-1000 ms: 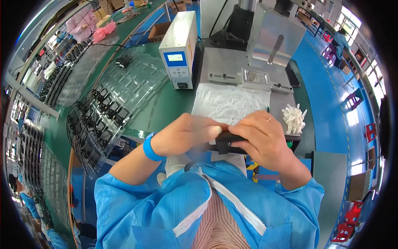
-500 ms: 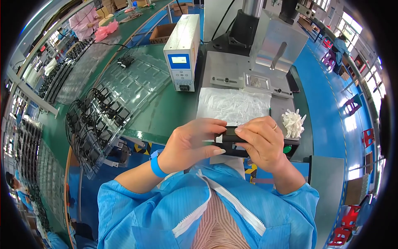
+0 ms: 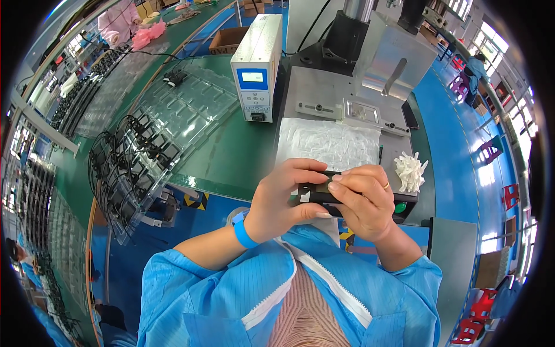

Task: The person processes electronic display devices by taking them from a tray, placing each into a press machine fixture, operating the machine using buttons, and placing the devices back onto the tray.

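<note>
A small black rectangular plastic case (image 3: pixel 319 195) is between my hands, above the front edge of the press base. My left hand (image 3: pixel 276 199), with a blue band at its wrist, curves round the left end, fingers along the far side and thumb at the near side. The thumb and fingertips of my right hand (image 3: pixel 368 199) pinch the case toward its right end, hiding much of that part. A light patch shows at the left end of the case. Beyond the hands, a crinkled white sheet (image 3: pixel 329 143) lies on the grey metal base plate (image 3: pixel 309 89).
A metal fixture (image 3: pixel 363 112) is bolted behind the sheet, beneath a large metal block (image 3: pixel 393 58). A white control box (image 3: pixel 254 69) stands left of it. Clear trays (image 3: pixel 191 110) with cabled black parts (image 3: pixel 147 147) lie farther left. A white bundle (image 3: pixel 410 172) sits at right.
My left hand has moved right and slightly farther along the case, its fingers closer to the right hand. The right hand still pinches the case. The view has shifted slightly.
</note>
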{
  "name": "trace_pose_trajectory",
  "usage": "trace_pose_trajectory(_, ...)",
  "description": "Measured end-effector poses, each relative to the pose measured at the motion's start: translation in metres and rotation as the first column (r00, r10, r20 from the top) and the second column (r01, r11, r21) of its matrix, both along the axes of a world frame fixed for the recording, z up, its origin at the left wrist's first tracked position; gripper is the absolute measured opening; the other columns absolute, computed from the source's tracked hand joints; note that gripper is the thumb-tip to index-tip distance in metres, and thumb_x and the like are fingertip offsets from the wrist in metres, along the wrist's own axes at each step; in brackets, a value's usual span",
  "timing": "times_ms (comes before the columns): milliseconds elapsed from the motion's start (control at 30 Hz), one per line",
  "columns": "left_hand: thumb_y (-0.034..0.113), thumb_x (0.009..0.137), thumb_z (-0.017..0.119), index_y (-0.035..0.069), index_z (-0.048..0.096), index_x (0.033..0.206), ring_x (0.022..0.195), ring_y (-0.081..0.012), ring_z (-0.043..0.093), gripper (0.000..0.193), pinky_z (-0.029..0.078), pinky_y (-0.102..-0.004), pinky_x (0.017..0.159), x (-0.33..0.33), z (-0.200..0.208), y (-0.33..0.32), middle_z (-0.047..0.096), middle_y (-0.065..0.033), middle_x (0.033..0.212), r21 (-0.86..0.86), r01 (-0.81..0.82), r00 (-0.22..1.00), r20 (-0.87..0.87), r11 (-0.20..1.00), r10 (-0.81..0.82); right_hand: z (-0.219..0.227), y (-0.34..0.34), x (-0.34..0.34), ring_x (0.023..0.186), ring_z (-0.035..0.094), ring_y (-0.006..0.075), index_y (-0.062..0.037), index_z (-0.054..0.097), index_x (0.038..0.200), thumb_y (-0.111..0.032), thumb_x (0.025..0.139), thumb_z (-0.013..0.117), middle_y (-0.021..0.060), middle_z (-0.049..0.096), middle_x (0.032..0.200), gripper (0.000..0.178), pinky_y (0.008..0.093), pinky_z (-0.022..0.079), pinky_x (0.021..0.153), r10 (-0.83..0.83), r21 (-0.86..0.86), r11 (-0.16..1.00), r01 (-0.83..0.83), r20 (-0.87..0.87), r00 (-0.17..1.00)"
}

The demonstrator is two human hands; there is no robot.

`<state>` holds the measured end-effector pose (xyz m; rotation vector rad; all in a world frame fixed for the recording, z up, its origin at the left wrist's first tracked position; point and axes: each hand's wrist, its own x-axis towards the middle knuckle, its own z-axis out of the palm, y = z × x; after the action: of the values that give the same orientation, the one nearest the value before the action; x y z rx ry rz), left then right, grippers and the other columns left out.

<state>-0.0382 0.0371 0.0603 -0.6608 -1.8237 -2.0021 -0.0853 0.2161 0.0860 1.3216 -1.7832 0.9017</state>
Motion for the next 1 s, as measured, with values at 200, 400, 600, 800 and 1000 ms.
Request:
trace_pose_trajectory(200, 0.000, 0.063, 0.080, 0.001, 0.064, 0.101, 0.089, -0.0192, 0.058, 0.041, 0.048, -0.0266, 0.079, -0.003, -0.001, -0.006, 0.060, -0.0112, 0.111, -0.184, -0.114, 0.991, -0.096, 0.976, 0.097, 0.017, 0.005, 0.007, 0.088, 0.054, 0.0217, -0.0032, 0.064, 0.092, -0.002, 0.068, 0.069, 0.0078, 0.059, 0.102, 0.025, 0.0313, 0.043, 0.078, 0.074, 0.118, 0.986, -0.121, 0.346, 0.935)
trace_pose_trajectory(400, 0.003, 0.061, 0.081, 0.001, 0.066, 0.099, 0.086, -0.0205, 0.060, 0.040, 0.051, -0.0275, 0.074, -0.001, 0.002, -0.004, 0.061, -0.0108, 0.109, -0.300, -0.206, 0.972, -0.171, 0.932, 0.160, 0.022, 0.004, 0.015, 0.096, 0.050, 0.0249, -0.0002, 0.063, 0.095, 0.001, 0.069, 0.067, 0.0122, 0.053, 0.113, 0.026, 0.0323, 0.043, 0.081, 0.083, 0.126, 0.976, -0.178, 0.539, 0.838)
trace_pose_trajectory(600, 0.001, 0.058, 0.079, 0.001, 0.066, 0.096, 0.082, -0.0195, 0.060, 0.041, 0.050, -0.0266, 0.068, -0.001, 0.003, -0.002, 0.062, -0.0101, 0.107, -0.341, -0.276, 0.949, -0.244, 0.899, 0.199, 0.021, -0.005, 0.020, 0.098, 0.048, 0.0248, -0.0001, 0.063, 0.091, 0.001, 0.070, 0.066, 0.0121, 0.051, 0.113, 0.021, 0.0317, 0.043, 0.080, 0.054, 0.187, 0.970, -0.158, 0.466, 0.883)
trace_pose_trajectory(800, 0.006, 0.063, 0.079, 0.001, 0.066, 0.100, 0.090, -0.0239, 0.060, 0.039, 0.052, -0.0295, 0.077, 0.001, 0.003, -0.005, 0.061, -0.0116, 0.109, -0.398, -0.256, 0.958, -0.229, 0.881, 0.175, 0.020, -0.004, 0.020, 0.097, 0.047, 0.0244, -0.0013, 0.061, 0.084, 0.002, 0.071, 0.064, 0.0122, 0.051, 0.113, 0.014, 0.0310, 0.042, 0.079, 0.056, 0.186, 0.965, -0.185, 0.542, 0.838)
trace_pose_trajectory(1000, 0.005, 0.064, 0.078, 0.001, 0.066, 0.100, 0.091, -0.0247, 0.060, 0.038, 0.052, -0.0298, 0.077, 0.001, 0.001, -0.004, 0.061, -0.0119, 0.110, -0.390, -0.225, 0.968, -0.194, 0.893, 0.159, 0.016, -0.008, 0.018, 0.095, 0.047, 0.0233, -0.0030, 0.058, 0.079, 0.002, 0.071, 0.063, 0.0116, 0.050, 0.110, 0.011, 0.0301, 0.041, 0.077, 0.074, 0.184, 0.965, -0.186, 0.492, 0.868)
